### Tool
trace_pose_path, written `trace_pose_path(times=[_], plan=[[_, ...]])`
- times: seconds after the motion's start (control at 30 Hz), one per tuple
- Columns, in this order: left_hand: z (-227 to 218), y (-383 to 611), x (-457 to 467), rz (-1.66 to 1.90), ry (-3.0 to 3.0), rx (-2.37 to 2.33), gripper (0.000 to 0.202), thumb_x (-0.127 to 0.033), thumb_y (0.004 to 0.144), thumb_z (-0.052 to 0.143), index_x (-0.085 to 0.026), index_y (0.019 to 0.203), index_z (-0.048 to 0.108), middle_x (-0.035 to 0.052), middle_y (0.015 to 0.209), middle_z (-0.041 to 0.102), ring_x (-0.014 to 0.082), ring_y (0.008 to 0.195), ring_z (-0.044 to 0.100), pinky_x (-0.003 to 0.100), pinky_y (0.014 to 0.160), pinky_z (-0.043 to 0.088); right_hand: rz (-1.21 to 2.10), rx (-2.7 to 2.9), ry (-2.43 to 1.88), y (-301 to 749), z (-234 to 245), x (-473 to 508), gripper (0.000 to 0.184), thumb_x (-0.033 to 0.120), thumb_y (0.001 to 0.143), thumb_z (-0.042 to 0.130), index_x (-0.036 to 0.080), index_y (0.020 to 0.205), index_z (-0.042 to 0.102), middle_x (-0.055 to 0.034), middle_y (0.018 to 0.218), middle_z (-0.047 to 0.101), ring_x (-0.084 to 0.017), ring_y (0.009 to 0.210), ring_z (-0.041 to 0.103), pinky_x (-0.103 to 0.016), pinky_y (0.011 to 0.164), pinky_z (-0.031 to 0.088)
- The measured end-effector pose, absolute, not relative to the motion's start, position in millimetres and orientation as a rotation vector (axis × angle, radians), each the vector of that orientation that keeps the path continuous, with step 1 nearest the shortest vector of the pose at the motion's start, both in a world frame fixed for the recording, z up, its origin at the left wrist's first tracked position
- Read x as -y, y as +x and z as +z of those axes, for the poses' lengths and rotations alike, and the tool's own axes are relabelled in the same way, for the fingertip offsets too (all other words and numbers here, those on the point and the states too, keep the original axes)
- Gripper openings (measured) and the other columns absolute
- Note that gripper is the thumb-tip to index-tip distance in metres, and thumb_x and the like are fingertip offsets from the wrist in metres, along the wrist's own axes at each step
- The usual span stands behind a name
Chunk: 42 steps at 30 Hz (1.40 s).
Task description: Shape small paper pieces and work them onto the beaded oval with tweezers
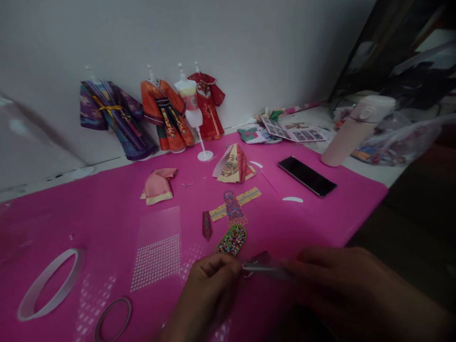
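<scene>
My left hand (215, 280) is closed, thumb and forefinger pinched at one end of a thin silvery piece (265, 269). From the other side my right hand (327, 275), smeared by motion, closes on that piece's far end. Its kind is too blurred to name. A small dark red patterned scrap (261, 258) shows just behind it; whether a hand holds the scrap I cannot tell. Just beyond my left hand lies a green tray of coloured beads (232, 240). Past the tray are a patterned fabric panel (234, 206) across a yellow strip (252, 194), and a dark red tie-shaped piece (207, 225).
Small robes (110, 116) on stands and a doll torso (192, 102) line the wall. On the pink mat are a pink garment (159, 186), a folded skirt (233, 166), a dotted sheet (156, 259), a white tape roll (30, 304) and a phone (307, 175). A bottle (351, 135) stands right.
</scene>
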State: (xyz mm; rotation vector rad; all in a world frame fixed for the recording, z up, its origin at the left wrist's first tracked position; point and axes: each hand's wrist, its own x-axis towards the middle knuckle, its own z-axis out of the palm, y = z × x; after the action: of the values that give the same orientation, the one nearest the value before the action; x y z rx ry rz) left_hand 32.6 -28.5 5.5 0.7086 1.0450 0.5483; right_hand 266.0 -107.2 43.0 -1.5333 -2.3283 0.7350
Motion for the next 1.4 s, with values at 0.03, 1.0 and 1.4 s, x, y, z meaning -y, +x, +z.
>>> trace_pose_path(times=[0.03,1.0,1.4], plan=[[6.5,32.6,28.4,0.549,0.713,-1.049,0.035,-0.045,0.058,0.083,-0.019,0.053,0.060,-0.0108,0.032,0.036,0.0027,0.032,0.021,0.018,0.036,0.011,0.741,2.322,-1.529,265.9,43.3,107.4,0.024,0.024,0.092,0.061,0.032,0.114,0.065,0.0009,0.105,0.070,-0.015,0.076,0.068,-0.025,0.061,0.050],[6.4,32.9,29.2,0.537,0.712,-1.075,0.033,-0.042,0.055,0.083,-0.019,0.052,0.060,-0.0111,0.034,0.035,0.0028,0.034,0.021,0.019,0.037,0.010,0.628,2.377,-1.525,266.9,40.9,107.3,0.035,0.028,0.090,0.065,0.034,0.124,0.060,0.0027,0.095,0.068,-0.013,0.067,0.063,-0.025,0.055,0.045],[5.2,33.7,28.5,0.541,0.726,-1.076,0.032,-0.042,0.055,0.081,-0.019,0.052,0.059,-0.0103,0.033,0.037,0.0027,0.033,0.022,0.019,0.036,0.011,0.627,2.370,-1.518,266.3,40.2,109.9,0.033,0.025,0.091,0.064,0.034,0.122,0.060,0.0022,0.096,0.068,-0.014,0.068,0.064,-0.025,0.056,0.045]])
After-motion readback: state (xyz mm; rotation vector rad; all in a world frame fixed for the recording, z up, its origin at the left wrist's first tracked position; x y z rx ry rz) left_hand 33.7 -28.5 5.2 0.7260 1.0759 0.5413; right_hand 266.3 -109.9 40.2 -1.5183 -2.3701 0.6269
